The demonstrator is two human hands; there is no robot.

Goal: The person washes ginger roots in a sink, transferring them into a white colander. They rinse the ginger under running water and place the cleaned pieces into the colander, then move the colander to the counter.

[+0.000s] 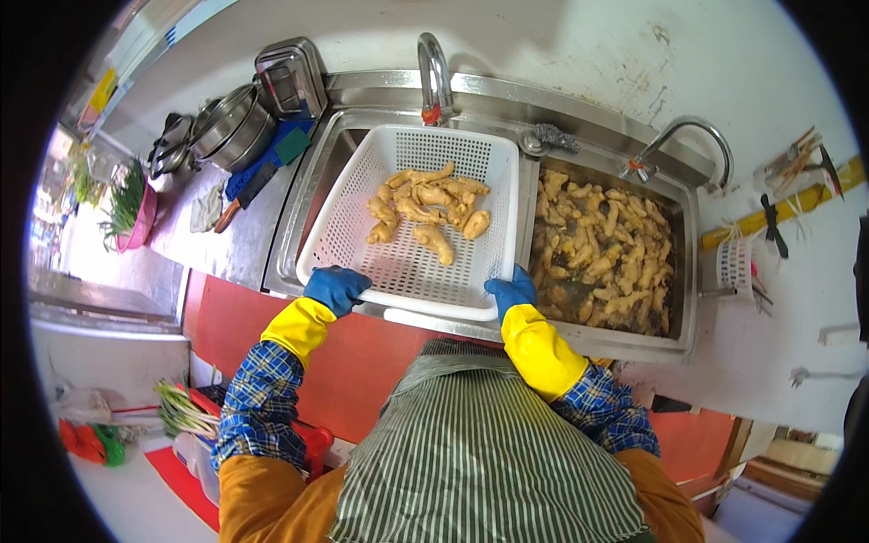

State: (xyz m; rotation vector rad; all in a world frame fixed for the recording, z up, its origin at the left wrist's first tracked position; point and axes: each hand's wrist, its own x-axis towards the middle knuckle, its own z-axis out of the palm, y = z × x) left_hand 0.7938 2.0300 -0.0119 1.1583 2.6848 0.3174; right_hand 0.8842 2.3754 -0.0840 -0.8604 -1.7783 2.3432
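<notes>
A white perforated plastic basket (pixel 407 273) rests over the left basin of a steel double sink, with several pieces of wet ginger root (pixel 434 197) on its bottom. My left hand (pixel 337 290), in a blue and yellow rubber glove, grips the basket's near left corner. At its near right corner my right hand (pixel 512 292), gloved alike, has hold of the rim. Many more ginger roots (pixel 611 244) lie in murky water in the right basin (pixel 687 271).
Two curved faucets (pixel 434 75) stand behind the sink. On the left counter lie a cleaver (pixel 248 195), a cloth (pixel 207 209), a green scouring pad (pixel 292 145) and stacked steel bowls (pixel 234 129). A steel wool scrubber (pixel 557 136) sits between the basins.
</notes>
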